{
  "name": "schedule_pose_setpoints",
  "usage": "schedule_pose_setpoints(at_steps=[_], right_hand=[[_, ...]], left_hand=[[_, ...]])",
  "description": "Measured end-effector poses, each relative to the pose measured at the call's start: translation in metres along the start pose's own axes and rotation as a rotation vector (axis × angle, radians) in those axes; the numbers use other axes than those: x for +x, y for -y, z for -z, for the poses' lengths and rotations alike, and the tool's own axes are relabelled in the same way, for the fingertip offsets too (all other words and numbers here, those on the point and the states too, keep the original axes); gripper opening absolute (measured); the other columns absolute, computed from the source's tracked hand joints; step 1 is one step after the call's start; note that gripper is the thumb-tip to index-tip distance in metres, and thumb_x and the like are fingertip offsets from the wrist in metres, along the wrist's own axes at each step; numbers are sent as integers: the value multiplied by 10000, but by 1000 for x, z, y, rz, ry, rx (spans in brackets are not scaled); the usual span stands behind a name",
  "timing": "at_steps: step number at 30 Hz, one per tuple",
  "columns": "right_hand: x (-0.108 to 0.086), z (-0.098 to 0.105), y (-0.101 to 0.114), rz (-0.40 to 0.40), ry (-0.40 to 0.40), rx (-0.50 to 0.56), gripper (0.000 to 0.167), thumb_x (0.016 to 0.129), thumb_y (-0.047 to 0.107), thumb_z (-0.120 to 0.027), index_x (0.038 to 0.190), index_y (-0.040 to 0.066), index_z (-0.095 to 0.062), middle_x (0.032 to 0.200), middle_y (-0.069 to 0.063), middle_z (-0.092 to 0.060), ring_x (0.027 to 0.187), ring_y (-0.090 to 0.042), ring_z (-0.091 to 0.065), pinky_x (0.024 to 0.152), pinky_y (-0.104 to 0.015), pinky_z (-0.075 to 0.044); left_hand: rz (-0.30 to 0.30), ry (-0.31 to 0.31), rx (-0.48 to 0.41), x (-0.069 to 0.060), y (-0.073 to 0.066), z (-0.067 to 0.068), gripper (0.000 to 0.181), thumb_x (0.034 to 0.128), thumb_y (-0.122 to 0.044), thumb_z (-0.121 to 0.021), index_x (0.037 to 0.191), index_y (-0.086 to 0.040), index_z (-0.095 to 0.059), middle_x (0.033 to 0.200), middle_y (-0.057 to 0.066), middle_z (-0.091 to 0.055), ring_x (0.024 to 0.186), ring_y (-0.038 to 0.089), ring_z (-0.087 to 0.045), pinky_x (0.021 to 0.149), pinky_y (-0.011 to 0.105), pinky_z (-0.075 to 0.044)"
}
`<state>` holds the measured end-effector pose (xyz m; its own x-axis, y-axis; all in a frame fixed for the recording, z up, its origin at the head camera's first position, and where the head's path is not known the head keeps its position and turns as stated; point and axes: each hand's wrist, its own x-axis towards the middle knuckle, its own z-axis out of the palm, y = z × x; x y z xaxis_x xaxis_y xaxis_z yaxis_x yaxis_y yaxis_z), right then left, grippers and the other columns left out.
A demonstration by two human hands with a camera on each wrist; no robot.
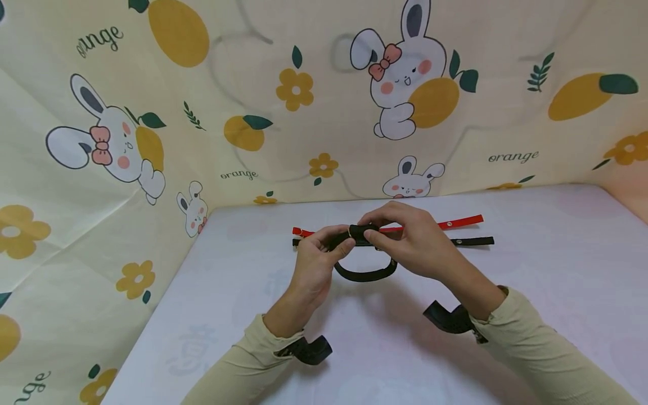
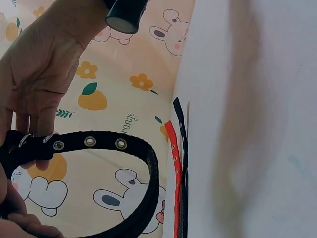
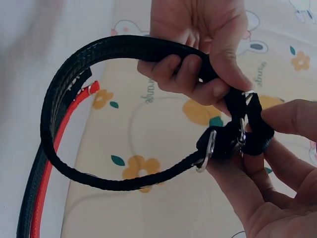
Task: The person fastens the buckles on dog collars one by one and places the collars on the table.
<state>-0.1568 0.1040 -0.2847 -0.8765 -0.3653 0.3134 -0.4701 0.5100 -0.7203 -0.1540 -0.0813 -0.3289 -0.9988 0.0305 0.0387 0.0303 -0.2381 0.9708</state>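
A black collar (image 1: 365,277), bent into a loop, hangs between both hands above the table. My left hand (image 1: 315,269) grips one part of the band; in the right wrist view the left hand (image 3: 195,54) has its fingers curled round it. My right hand (image 1: 422,242) pinches the strap by the metal buckle (image 3: 241,134), with thumb and fingers on either side. Beside the buckle is a metal ring (image 3: 210,151). Metal-rimmed holes line the band (image 2: 104,140) in the left wrist view. Fingers hide part of the buckle end.
Behind the hands, a red strap (image 1: 462,223) and a black strap (image 1: 473,241) lie side by side on the white table (image 1: 212,304). A patterned cloth (image 1: 304,129) with rabbits and oranges rises at the back and left.
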Motion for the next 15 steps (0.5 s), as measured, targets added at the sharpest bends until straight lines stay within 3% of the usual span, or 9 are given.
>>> schedule_pose_setpoints(at_steps=[15], right_hand=[[-1,-4,0,19,-33,-41,180,928,145,-682,1099,138,-739,1082,0,-646,1059,-196,-667,864,-404,-591]], left_hand=[[-46,-6,-1,-1,-1,0,295,874,26,-710,1161,89,-678,959,-20,-718,968,149,-620,913,300,-463]])
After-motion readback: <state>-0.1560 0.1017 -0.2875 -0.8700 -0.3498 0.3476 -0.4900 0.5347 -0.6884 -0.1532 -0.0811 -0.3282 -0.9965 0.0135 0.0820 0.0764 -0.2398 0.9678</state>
